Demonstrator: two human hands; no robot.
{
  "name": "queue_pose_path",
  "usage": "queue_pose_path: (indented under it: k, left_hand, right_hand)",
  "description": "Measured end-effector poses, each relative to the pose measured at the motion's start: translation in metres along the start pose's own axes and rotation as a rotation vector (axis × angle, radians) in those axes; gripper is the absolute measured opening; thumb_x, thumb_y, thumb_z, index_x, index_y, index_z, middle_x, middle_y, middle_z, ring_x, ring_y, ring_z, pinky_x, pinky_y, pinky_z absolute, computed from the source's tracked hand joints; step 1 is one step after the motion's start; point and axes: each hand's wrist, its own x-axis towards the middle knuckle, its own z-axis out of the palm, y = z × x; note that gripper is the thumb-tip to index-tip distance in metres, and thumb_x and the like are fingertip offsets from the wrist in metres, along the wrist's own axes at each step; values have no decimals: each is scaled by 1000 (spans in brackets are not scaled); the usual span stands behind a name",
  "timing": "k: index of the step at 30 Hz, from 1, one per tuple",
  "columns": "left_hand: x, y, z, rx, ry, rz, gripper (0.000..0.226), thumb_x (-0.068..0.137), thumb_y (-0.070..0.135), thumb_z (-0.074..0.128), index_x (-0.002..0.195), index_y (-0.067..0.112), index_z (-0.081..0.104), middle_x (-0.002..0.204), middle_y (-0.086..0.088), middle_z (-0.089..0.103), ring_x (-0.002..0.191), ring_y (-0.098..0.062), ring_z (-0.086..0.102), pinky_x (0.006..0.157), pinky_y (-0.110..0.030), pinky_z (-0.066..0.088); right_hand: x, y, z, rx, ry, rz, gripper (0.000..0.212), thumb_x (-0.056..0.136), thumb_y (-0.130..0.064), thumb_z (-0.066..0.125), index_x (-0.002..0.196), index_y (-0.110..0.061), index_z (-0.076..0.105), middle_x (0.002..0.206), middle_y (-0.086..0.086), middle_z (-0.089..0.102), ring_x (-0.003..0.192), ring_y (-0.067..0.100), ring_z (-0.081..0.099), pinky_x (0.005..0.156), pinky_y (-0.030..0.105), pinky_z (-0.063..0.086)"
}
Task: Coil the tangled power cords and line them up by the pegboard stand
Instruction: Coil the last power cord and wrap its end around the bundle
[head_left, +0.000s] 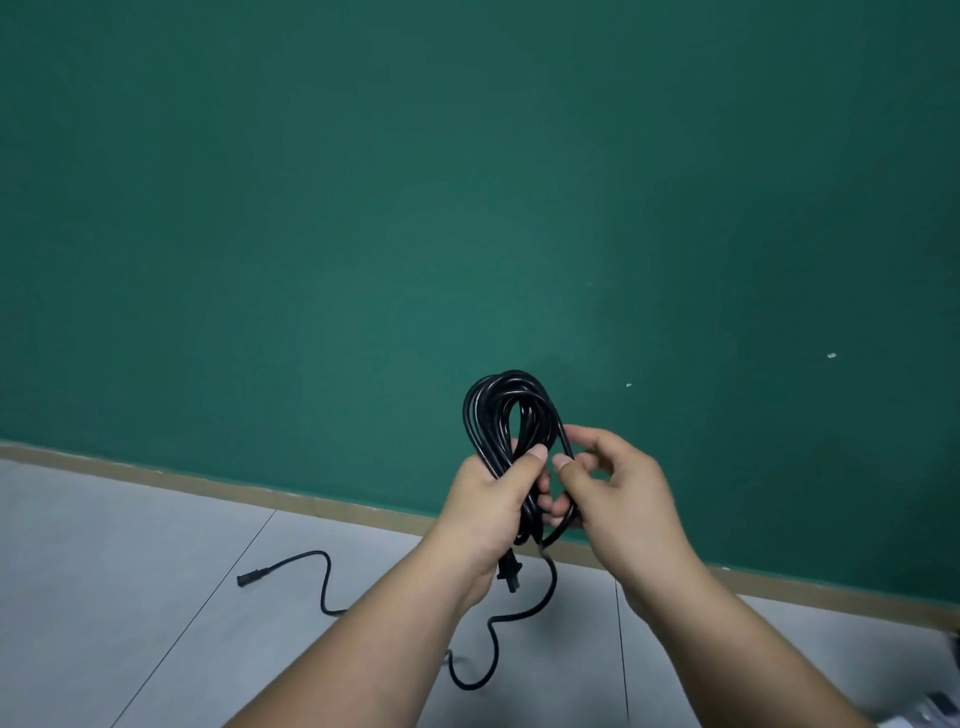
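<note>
A black power cord is wound into several loops held up in front of a green wall. My left hand is shut around the bundle of loops, thumb on top, and the cord's plug sticks out below the fist. My right hand pinches one strand on the right side of the coil between thumb and fingers. The uncoiled tail hangs down to the floor, curves behind my left forearm and ends in a connector lying on the tiles at the left. No pegboard stand is in view.
The green wall fills most of the view, with a tan baseboard along its foot. Grey floor tiles lie below. A blurred dark and white object shows at the bottom right corner.
</note>
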Motion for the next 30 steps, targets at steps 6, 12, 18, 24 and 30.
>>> queue_pose_path:
  k: [6,12,18,24,30]
  left_hand:
    - [0,1,3,-142,71,-62,24,107,24,60,99,4,70,95,-15,79,83,-27,78,66,-29,57]
    - [3,-4,-2,-64,155,-124,29,104,33,64,106,5,73,93,-12,76,83,-23,71,70,-34,52]
    - [1,4,-10,-200,132,-185,27,102,25,67,116,3,74,109,-19,78,100,-33,76,84,-43,57]
    - [0,17,-9,-332,85,-187,29,102,17,67,124,-2,68,111,-21,78,100,-37,77,83,-43,62]
    - [1,23,-12,-508,153,-217,13,101,13,66,101,-1,68,87,-13,76,80,-30,77,74,-40,64]
  right_hand:
    - [-9,9,13,-371,136,-136,19,101,-31,67,119,-34,71,90,-7,67,82,12,68,80,35,57]
    - [-15,14,18,-724,42,-256,37,109,-33,50,142,-40,63,110,-14,46,109,8,36,93,25,40]
    - [-12,16,13,-717,-67,-299,39,108,-30,53,144,-44,61,141,-15,46,133,8,30,109,25,38]
    - [-15,18,21,-417,-10,-289,48,106,-24,61,144,-53,54,152,-19,35,119,-3,52,102,14,45]
    - [-11,13,18,-128,-106,107,71,94,-61,68,156,-40,40,125,-13,71,97,5,75,99,35,58]
